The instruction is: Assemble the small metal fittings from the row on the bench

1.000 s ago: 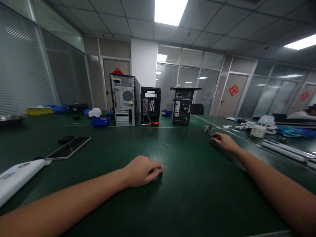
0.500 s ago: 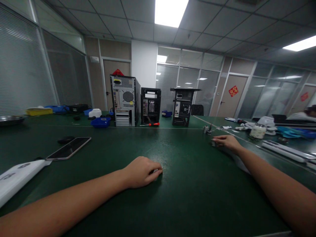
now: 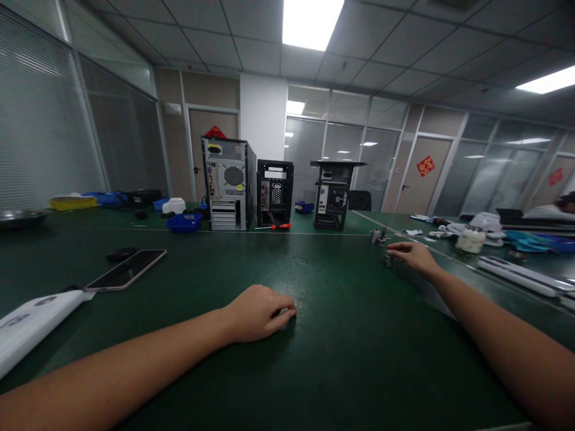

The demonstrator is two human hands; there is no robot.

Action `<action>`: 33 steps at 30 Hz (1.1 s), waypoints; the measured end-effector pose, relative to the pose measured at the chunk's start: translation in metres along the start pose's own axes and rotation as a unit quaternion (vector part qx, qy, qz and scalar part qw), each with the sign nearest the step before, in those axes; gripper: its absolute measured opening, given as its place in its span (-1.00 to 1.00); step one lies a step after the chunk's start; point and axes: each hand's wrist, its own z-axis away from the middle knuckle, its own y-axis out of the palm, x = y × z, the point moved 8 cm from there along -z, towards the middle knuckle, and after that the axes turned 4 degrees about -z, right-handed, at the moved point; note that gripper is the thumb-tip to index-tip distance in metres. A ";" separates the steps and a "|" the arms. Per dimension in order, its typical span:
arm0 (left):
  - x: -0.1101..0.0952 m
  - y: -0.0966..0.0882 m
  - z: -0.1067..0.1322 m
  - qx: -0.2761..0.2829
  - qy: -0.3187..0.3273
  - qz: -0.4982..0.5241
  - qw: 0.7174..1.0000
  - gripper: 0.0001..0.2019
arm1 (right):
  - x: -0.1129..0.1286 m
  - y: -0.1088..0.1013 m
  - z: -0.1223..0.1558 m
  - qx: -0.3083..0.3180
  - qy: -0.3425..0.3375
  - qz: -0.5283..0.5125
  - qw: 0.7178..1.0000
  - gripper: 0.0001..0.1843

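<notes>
My left hand point(image 3: 258, 314) rests on the green table point(image 3: 314, 371) near the middle, its fingers curled and thumb pressed close to them; whatever they hold, if anything, is hidden. Farther off on the right, my right hand point(image 3: 415, 257) hovers low, fingertips just above a small grey metal cylinder point(image 3: 389, 260) that stands upright on the table. Thumb and index are slightly parted at its top; whether they still touch it is hard to see. Just beyond stand several more small metal parts point(image 3: 378, 237), one with a thin upright pin.
Three computer cases, a large one point(image 3: 229, 185), a middle one point(image 3: 275, 194) and a right one point(image 3: 332, 194), stand at the back. A red-handled screwdriver point(image 3: 281, 226) lies before them. Left are a phone point(image 3: 128, 269) and blue bin point(image 3: 184, 222); right, a jar point(image 3: 470, 239) and white bar point(image 3: 516, 275).
My right fingers have risen slightly from around the cylinder to its top, and more of the cylinder shows. My left hand has stayed in place.
</notes>
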 end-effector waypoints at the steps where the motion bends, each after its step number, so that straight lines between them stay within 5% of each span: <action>1: 0.000 0.000 -0.001 -0.001 0.001 -0.001 1.000 -0.73 | 0.001 0.002 -0.001 0.007 -0.011 0.008 1.000 -0.63; 8: 0.001 0.001 -0.001 -0.002 0.001 -0.013 1.000 -0.73 | 0.010 -0.002 -0.002 -0.032 -0.058 0.090 0.994 -0.55; 33: -0.001 0.000 -0.003 -0.008 0.005 -0.002 1.000 -0.75 | -0.001 0.006 -0.006 0.007 -0.054 0.055 0.997 -0.55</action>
